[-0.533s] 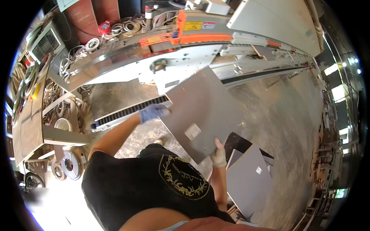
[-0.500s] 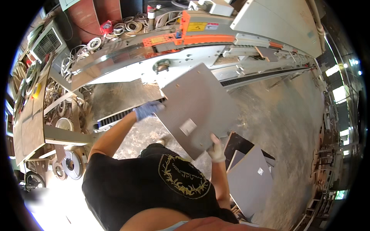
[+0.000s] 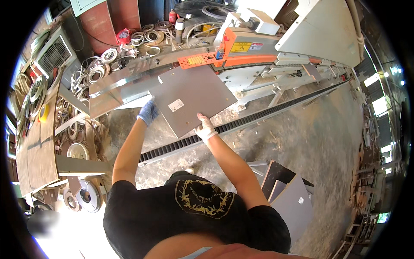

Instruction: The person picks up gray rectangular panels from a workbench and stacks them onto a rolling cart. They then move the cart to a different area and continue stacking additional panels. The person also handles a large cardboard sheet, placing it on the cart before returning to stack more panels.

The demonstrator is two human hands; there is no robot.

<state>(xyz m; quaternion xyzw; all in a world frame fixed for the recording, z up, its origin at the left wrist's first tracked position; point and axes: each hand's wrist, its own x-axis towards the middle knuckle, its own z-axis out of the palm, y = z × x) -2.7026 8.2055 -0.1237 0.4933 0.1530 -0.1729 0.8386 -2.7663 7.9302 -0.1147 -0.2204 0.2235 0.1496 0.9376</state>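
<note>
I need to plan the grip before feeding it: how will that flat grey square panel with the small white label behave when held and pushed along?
The flat grey square panel probably stays stiff: held only by the left hand and right hand at its near edges, it shows no sag. Its smooth face may be slippery; both hands wear gloves. Thin and flat, it should slide rather than tip.

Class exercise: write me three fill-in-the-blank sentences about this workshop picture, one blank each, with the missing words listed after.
1. Both gloved hands hold a flat ____ panel.
2. The left hand wears a ____ glove.
3. On the panel sits a small white ____.

Missing words: grey; blue; label
</note>
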